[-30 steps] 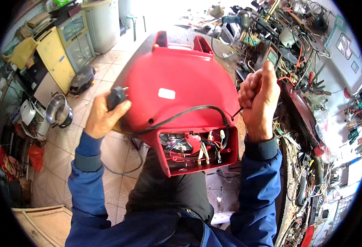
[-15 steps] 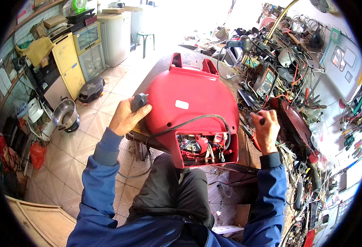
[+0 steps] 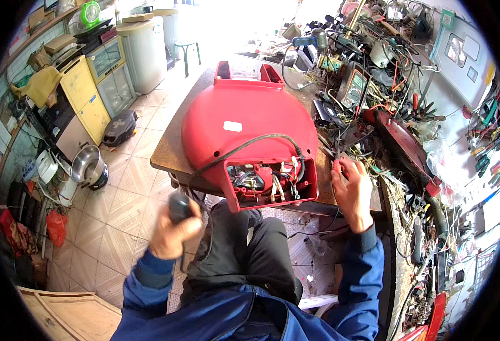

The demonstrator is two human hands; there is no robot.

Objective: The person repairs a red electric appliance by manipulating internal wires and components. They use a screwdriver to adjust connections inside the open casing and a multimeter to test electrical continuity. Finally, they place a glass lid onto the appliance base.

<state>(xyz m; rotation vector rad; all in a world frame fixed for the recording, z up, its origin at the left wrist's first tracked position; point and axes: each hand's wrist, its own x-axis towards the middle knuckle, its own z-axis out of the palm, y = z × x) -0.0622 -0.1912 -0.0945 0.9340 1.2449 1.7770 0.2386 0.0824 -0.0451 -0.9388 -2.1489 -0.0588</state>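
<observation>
A large red plastic housing lies on the wooden workbench. Wires and small parts fill the open compartment at its near end. From there a black power cord runs over the housing and down on the left. My left hand, smeared by motion, grips a black power plug below the bench's left edge, above my thigh. At the housing's right side, my right hand has its fingers closed around the red handles of pliers; the palm hides part of the handles.
Tangled wires, tools and a multimeter crowd the bench's right side. A dark red curved cover lies among them. Leftward on the tiled floor stand a metal pot and a black case. A green stool stands at the back.
My left hand has brought the plug down and nearer to me, off the housing's side. My right hand no longer shows the dark handle it held and now grips the pliers. The view has shifted slightly.
</observation>
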